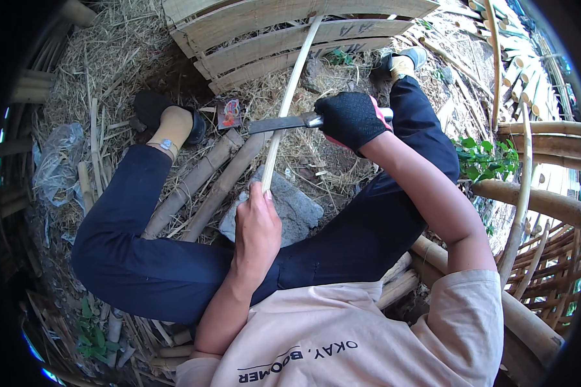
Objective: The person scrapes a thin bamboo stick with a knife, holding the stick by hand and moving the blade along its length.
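Observation:
My bare left hand (258, 224) is closed round the near end of a long pale bamboo strip (293, 84). The strip slants away from me, its far end in front of a wooden slatted crate (258, 42). In a black glove with pink-red edging, my right hand (350, 121) grips the handle of a knife (281, 124). The blade points left and lies across the strip, a short way beyond my left hand. Whether the edge bites into the strip I cannot tell. Below the strip a grey stone block (294, 206) rests on the ground between my legs.
Thick bamboo poles (203, 174) lie beside the stone on the left. A crumpled clear plastic bag (59, 161) and a small red packet (228, 113) are on the straw-strewn ground. Cut bamboo (526, 80) is stacked at far right, above a leafy plant (487, 159) and a woven bamboo basket (549, 274).

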Motion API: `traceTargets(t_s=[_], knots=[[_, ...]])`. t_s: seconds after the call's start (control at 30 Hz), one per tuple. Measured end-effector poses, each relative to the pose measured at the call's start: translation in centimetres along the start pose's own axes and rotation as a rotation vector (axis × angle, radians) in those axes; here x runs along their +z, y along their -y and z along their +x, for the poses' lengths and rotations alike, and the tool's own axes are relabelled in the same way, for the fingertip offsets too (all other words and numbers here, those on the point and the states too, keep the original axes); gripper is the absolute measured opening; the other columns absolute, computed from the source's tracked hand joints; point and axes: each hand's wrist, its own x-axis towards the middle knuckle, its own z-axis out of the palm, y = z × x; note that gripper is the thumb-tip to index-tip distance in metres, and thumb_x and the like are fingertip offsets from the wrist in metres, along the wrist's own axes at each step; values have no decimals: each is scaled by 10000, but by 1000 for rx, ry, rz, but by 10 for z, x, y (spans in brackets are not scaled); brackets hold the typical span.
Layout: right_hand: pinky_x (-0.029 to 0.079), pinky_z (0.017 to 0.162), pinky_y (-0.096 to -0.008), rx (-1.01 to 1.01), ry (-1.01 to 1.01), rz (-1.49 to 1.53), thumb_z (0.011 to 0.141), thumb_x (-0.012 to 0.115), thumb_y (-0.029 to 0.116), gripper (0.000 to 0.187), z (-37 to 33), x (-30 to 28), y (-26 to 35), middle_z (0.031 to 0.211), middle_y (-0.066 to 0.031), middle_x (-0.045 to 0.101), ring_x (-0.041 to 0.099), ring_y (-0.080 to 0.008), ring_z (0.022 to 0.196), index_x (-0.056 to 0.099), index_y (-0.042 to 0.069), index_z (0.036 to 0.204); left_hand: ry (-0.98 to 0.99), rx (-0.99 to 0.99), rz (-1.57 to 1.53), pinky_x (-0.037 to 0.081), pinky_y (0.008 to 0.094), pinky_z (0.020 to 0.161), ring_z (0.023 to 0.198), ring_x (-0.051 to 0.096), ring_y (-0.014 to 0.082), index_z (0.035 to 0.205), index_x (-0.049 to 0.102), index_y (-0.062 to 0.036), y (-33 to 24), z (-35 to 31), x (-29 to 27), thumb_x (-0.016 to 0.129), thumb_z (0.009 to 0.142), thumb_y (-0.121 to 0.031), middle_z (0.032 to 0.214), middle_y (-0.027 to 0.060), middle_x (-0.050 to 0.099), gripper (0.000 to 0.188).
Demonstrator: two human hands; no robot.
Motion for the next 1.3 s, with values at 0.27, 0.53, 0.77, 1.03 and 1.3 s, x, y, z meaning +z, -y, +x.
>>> traceTargets(t_s=[0.27,0.53,0.77,1.03,1.3], knots=[[566,690,-464,89,-109,-37,813,643,204,157,19,2,-22,801,-137,735,736,-339,787,770,181,902,4,-19,-59,424,570,620,734,627,502,1019,503,6,-1,-1,-4,492,1031,-72,721,277,600,80],[556,683,-474,-7,-223,-32,809,639,199,139,22,8,-31,782,-137,721,727,-342,778,750,171,887,23,-58,-91,417,584,658,797,614,523,1026,505,11,-2,-2,-6,488,1031,-80,761,290,613,92],[560,660,-470,-216,-14,72,819,667,230,90,-11,21,8,745,-122,710,723,-344,727,721,180,871,-1,-56,-61,416,597,682,814,613,531,1035,505,13,2,-2,-5,497,1031,-98,799,302,624,112],[567,694,-467,80,-117,-67,832,657,278,176,20,1,-20,805,-117,738,738,-324,792,769,193,937,-12,-34,-36,406,564,631,714,605,498,1010,515,-4,5,2,-4,495,1034,-91,717,258,594,93],[559,662,-458,-210,-207,49,809,674,241,126,-2,10,-16,789,-107,728,732,-323,753,748,192,898,-28,-3,-50,402,553,620,690,592,494,996,502,-3,4,0,-3,495,1032,-82,709,245,580,87]])
